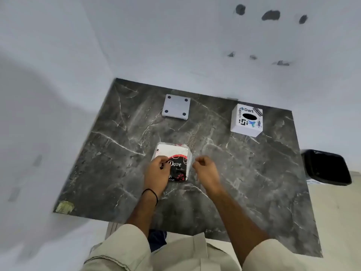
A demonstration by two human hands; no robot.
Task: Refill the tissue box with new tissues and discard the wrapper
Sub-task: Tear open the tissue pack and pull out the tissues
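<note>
Bare forearms, pale beige short sleeves, one black cord wristband.

The person wears a light beige, khaki-toned shirt of creased woven cloth, with a loose short left sleeve (125, 243) and a matching loose short right sleeve (273, 255) that leave both forearms bare; a stitched seam runs across the left sleeve near its lower edge, and a flat folded front placket (200, 249) of the same cloth shows at the chest. A thin black cord wristband (151, 192) circles the wrist of the left hand (157, 173). The right hand (206, 169) carries no band. A patch of dark blue cloth (157, 239) shows below the shirt.
</note>
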